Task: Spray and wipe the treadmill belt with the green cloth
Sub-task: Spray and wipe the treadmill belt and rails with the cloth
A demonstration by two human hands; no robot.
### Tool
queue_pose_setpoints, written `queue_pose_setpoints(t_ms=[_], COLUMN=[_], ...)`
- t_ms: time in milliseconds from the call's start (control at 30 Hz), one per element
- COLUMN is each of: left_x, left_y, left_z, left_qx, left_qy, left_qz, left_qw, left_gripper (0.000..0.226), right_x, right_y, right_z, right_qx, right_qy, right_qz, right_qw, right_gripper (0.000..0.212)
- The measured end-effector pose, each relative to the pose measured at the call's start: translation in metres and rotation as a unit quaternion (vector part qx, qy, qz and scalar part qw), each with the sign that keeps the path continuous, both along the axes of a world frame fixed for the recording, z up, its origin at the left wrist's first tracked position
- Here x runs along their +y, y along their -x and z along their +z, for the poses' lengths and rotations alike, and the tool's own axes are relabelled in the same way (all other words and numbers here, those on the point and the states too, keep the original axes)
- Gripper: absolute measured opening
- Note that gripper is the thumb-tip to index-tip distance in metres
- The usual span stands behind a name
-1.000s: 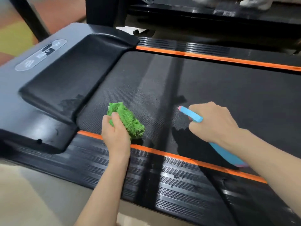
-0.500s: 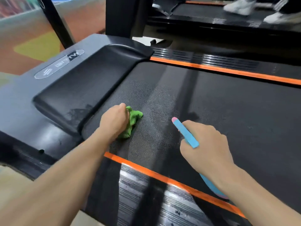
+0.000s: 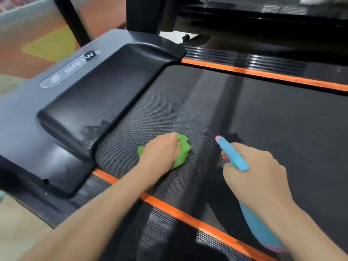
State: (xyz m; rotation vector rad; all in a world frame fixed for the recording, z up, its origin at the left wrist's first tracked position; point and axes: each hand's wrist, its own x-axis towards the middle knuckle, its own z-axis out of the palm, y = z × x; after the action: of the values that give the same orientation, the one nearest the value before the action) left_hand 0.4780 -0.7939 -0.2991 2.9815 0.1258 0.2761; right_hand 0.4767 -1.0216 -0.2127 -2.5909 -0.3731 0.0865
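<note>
The black textured treadmill belt [image 3: 263, 129] fills the middle of the view. My left hand [image 3: 160, 153] grips a bunched green cloth [image 3: 183, 147] and presses it onto the belt near its front left end. To the right, my right hand [image 3: 258, 174] holds a blue spray bottle [image 3: 233, 155] with a pink nozzle tip pointing up and left over the belt. The bottle's blue body [image 3: 259, 227] shows below my wrist.
Orange stripes [image 3: 188, 221] border the belt on both sides, with ribbed black side rails [image 3: 165, 228] outside them. The black motor cover [image 3: 90, 102] rises to the left of the belt. A second treadmill [image 3: 263, 12] stands behind. Floor shows at the lower left.
My left hand slid the green cloth to the right across the belt, from beside the motor cover toward the middle. My right hand with the spray bottle stayed roughly in place.
</note>
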Motion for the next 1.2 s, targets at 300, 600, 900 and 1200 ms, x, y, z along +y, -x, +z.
queue_pose_setpoints(t_ms=[300,600,900,1200], left_x=[0.011,0.023,0.022,-0.041], left_y=[-0.029,-0.005,-0.001,0.012], left_z=[0.02,0.059,-0.002,-0.001], left_qx=[0.006,-0.077,0.032,0.042], left_qy=[0.108,-0.011,-0.109,-0.103], left_qz=[0.15,0.085,0.173,-0.092], left_qw=[0.983,0.993,0.978,0.989], left_gripper=[0.028,0.031,0.059,0.05], right_x=[0.011,0.011,0.005,0.013], right_y=[0.0,0.0,-0.006,-0.012], right_z=[-0.001,-0.003,-0.003,-0.004], right_qx=[0.024,0.008,0.019,0.038], right_qy=[0.031,0.012,0.005,0.024], right_qz=[0.033,0.034,0.017,0.037], right_qw=[0.999,0.999,1.0,0.998], right_gripper=[0.012,0.01,0.01,0.007])
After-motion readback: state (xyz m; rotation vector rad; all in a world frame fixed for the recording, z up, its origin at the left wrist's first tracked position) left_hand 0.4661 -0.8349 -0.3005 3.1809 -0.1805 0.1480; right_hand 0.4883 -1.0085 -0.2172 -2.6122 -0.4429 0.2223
